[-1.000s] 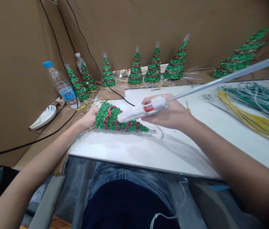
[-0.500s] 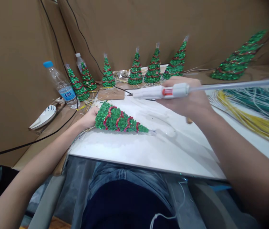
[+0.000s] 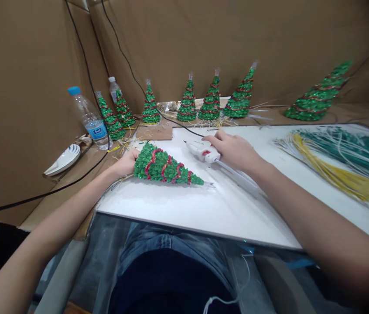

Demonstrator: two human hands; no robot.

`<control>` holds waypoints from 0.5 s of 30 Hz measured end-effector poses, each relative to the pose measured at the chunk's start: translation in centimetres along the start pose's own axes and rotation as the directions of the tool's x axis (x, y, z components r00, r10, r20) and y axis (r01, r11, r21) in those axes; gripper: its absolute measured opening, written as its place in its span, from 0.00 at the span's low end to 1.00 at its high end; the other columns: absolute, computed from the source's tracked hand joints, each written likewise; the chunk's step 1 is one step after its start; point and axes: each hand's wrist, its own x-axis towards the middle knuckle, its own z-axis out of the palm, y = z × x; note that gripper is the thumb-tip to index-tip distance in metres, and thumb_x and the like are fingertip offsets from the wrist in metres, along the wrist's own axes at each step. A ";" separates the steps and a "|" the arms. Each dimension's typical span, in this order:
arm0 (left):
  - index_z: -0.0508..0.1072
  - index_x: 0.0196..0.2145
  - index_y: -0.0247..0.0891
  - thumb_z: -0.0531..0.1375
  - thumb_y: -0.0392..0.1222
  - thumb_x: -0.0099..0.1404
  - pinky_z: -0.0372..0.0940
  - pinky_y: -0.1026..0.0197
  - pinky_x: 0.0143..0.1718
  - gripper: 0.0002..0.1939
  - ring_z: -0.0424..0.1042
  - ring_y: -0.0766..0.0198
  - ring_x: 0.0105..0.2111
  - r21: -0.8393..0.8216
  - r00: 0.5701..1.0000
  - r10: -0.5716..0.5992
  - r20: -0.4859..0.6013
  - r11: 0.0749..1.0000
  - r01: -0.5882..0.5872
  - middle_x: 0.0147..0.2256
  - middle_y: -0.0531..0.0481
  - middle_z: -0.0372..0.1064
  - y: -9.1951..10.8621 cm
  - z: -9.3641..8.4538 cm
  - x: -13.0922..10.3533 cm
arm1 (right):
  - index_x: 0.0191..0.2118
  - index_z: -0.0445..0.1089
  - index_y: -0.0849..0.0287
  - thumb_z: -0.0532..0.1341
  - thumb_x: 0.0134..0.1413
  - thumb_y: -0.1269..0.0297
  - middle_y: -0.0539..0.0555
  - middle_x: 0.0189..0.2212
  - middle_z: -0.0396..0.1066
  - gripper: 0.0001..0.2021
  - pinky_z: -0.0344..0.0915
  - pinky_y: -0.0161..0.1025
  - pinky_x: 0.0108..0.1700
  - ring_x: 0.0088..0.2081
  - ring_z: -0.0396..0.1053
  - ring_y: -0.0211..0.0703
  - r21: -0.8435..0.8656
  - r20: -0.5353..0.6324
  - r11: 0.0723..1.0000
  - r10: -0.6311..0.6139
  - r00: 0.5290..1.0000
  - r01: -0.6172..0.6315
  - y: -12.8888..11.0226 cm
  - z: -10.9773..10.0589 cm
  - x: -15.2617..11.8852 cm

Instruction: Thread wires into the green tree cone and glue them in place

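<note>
A green tinsel tree (image 3: 165, 166) with red garland lies on its side over the white board (image 3: 171, 205), its clear tip pointing right. My left hand (image 3: 128, 162) grips the tree's wide base, with part of the fingers hidden behind it. To the right of the tree, my right hand (image 3: 232, 148) is closed around the white glue gun (image 3: 204, 151), which sits low at the board. The gun's nozzle points to the upper left, and a clear glue stick (image 3: 233, 173) runs out of its back end toward my forearm.
Several finished-looking trees (image 3: 187, 104) stand along the back. At the left are a water bottle (image 3: 94, 126) and a white dish (image 3: 65, 160). Green and yellow wires (image 3: 341, 168) lie at the right. A black cable (image 3: 83, 176) crosses the left side.
My right hand has brought the glue gun down toward the board and turned it, so its back end now points toward the lower right. The tree in my left hand has barely moved.
</note>
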 end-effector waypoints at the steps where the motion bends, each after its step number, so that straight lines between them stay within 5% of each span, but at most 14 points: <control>1: 0.73 0.14 0.32 0.73 0.47 0.39 0.62 0.67 0.22 0.18 0.63 0.70 0.18 0.006 1.000 0.005 0.004 1.000 -0.005 0.15 0.53 0.66 -0.1 0.0 0.0 | 0.56 0.61 0.58 0.50 0.55 0.68 0.62 0.43 0.64 0.22 0.56 0.43 0.37 0.37 0.66 0.50 -0.006 0.001 1.000 -0.007 1.000 0.007 -0.1 0.3 0.1; 10: 0.75 0.16 0.31 0.72 0.49 0.42 0.62 0.66 0.24 0.17 0.64 0.69 0.20 0.012 0.999 0.031 0.026 0.999 -0.032 0.17 0.51 0.69 -0.5 -0.1 0.1 | 0.51 0.62 0.58 0.50 0.48 0.75 0.62 0.45 0.62 0.23 0.62 0.46 0.41 0.43 0.66 0.53 0.103 0.159 0.994 0.019 0.987 -0.036 -0.4 1.5 0.7; 15: 0.76 0.17 0.31 0.72 0.50 0.41 0.64 0.65 0.25 0.18 0.65 0.68 0.20 0.009 0.999 0.025 0.025 1.000 -0.025 0.18 0.49 0.71 -0.4 0.0 0.1 | 0.50 0.63 0.58 0.50 0.55 0.69 0.62 0.47 0.65 0.17 0.62 0.52 0.50 0.50 0.64 0.55 0.397 -0.066 0.917 0.083 0.994 -0.050 -3.4 -1.2 0.7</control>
